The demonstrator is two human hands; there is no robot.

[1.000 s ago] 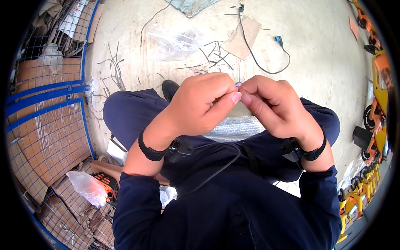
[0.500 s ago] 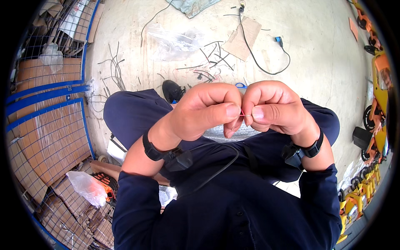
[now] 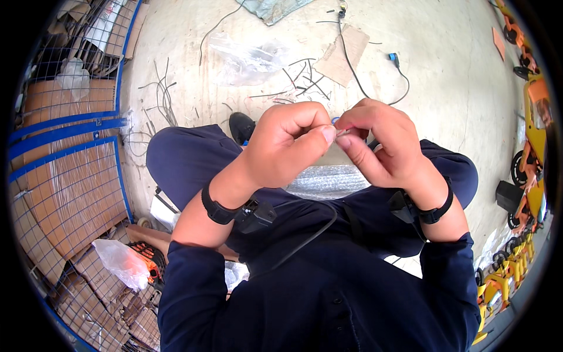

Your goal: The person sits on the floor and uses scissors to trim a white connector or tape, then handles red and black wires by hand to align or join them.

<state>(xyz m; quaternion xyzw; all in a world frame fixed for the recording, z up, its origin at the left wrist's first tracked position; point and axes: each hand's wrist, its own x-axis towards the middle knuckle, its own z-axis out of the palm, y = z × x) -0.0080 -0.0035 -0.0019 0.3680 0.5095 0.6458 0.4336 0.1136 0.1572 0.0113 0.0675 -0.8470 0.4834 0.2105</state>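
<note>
My left hand (image 3: pixel 287 144) is closed, thumb and forefinger pinching a thin wire (image 3: pixel 342 132). Against it, the fingertips of my right hand (image 3: pixel 387 141) pinch the same spot, its other fingers curled loosely. Only a short greyish and red piece of the wire shows; the fingers hide the rest. Both hands are raised in front of me, above a silvery bubble-like sheet (image 3: pixel 328 180) between my legs. A black strap with a box sits on each wrist.
Cut black cable pieces (image 3: pixel 308 79), a clear plastic sheet (image 3: pixel 249 58) and flat cardboard (image 3: pixel 343 56) lie on the floor ahead. A cable with a blue connector (image 3: pixel 393 57) curves beyond my right hand. Blue mesh cages (image 3: pixel 120 88) stand left; yellow-orange wheeled machines (image 3: pixel 535 129) line the right.
Both hands have risen slightly, away from my body. My right hand has turned and its fingers are less tightly curled. The red wire between the fingertips is less exposed.
</note>
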